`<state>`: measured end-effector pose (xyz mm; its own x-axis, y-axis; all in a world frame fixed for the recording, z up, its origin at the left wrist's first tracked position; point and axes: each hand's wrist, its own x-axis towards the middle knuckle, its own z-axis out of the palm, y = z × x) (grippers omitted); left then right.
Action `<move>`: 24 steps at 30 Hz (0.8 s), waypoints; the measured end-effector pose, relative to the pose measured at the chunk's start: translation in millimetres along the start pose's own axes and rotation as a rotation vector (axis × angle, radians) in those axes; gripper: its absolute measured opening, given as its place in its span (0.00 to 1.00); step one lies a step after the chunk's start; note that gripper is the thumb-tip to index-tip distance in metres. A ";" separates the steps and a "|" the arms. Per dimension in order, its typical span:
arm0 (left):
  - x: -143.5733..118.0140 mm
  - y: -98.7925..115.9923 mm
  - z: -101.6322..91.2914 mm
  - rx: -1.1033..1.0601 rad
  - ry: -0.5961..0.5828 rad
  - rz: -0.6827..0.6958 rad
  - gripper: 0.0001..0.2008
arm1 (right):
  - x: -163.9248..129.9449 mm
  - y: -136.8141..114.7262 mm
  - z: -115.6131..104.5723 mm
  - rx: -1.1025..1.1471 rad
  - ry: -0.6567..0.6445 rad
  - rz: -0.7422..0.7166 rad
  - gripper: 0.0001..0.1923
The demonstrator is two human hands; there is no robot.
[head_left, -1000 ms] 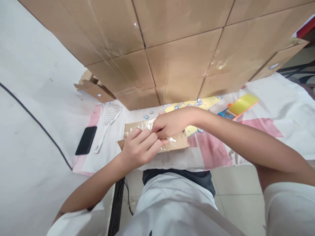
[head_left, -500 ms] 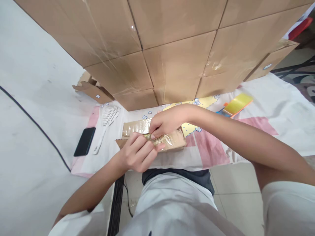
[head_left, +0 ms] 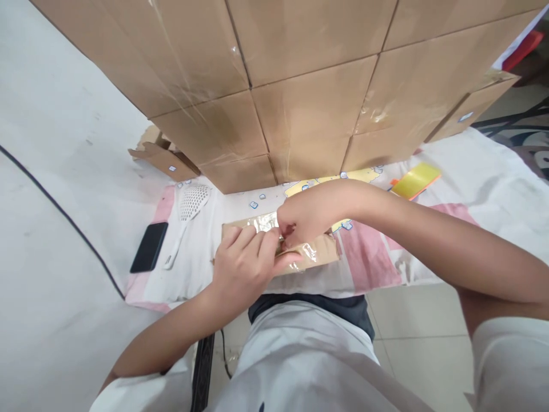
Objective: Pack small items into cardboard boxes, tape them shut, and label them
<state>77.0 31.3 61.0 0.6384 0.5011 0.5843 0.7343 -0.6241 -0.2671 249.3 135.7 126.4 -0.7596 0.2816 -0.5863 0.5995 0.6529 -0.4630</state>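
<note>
A flat brown cardboard piece [head_left: 319, 254] covered in shiny clear tape lies on the cloth-covered table in front of me. My left hand [head_left: 246, 266] presses down on its near left part, fingers bent over it. My right hand [head_left: 306, 214] meets the left hand over the middle of the cardboard, its fingertips pinched on the crinkled tape [head_left: 283, 240] there. Most of the cardboard's middle is hidden under both hands.
A wall of taped cardboard boxes [head_left: 309, 86] stands right behind the table. A white slotted scoop [head_left: 189, 209] and a black phone [head_left: 149, 247] lie at the left. A yellow-orange flat item [head_left: 414, 180] lies at the right. A small open box [head_left: 160, 157] sits at the far left.
The cardboard piece has shifted slightly right and both hands moved right with it. My right fingers, which lifted a tape strip half a second ago, are now lower, against the cardboard.
</note>
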 end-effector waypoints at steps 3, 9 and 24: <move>1.8 -1.6 1.5 0.000 0.048 0.089 0.14 | -6.4 2.6 -4.1 0.011 -0.115 -0.006 0.15; 5.3 6.8 3.1 -0.071 0.023 0.069 0.16 | -6.3 15.0 4.3 0.128 -0.129 -0.080 0.16; 5.3 23.2 12.0 -0.237 0.117 0.001 0.15 | 3.9 34.4 18.7 0.326 -0.121 -0.260 0.15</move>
<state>100.2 26.7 48.7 0.5980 0.4367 0.6721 0.6503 -0.7545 -0.0884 271.7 146.1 95.7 -0.8723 0.0405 -0.4873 0.4555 0.4297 -0.7797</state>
